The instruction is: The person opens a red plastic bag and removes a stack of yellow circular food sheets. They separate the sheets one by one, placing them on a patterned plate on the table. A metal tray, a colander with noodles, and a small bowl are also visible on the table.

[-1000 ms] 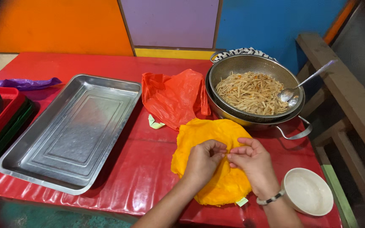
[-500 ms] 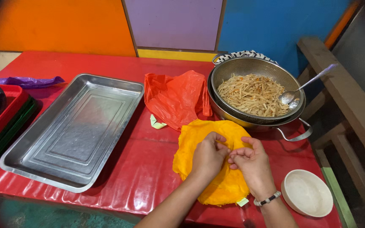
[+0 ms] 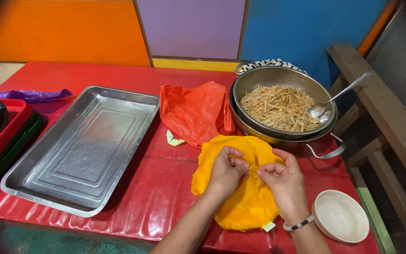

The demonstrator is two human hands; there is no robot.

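Observation:
A stack of round yellow wrappers [image 3: 250, 207] lies on the red table [image 3: 165, 188] in front of me. My left hand [image 3: 226, 170] and my right hand [image 3: 283, 181] both rest on top of it, fingertips pinching at the top wrapper near its middle. Just behind stands a metal colander [image 3: 250, 77] set in a pot, filled with shredded vegetable filling [image 3: 278, 108]. A metal spoon [image 3: 337, 96] leans in it.
A large empty steel tray [image 3: 81, 146] sits at the left. An orange plastic bag [image 3: 193, 110] lies between tray and colander. A small white bowl [image 3: 340, 215] is by my right wrist. Stacked red and green trays [image 3: 3, 136] and a purple bag [image 3: 31, 95] are far left.
Both hands shifted slightly on the yellow stack, fingertips working at the top wrapper; the right thumb and fingers have drawn a little apart from the left hand.

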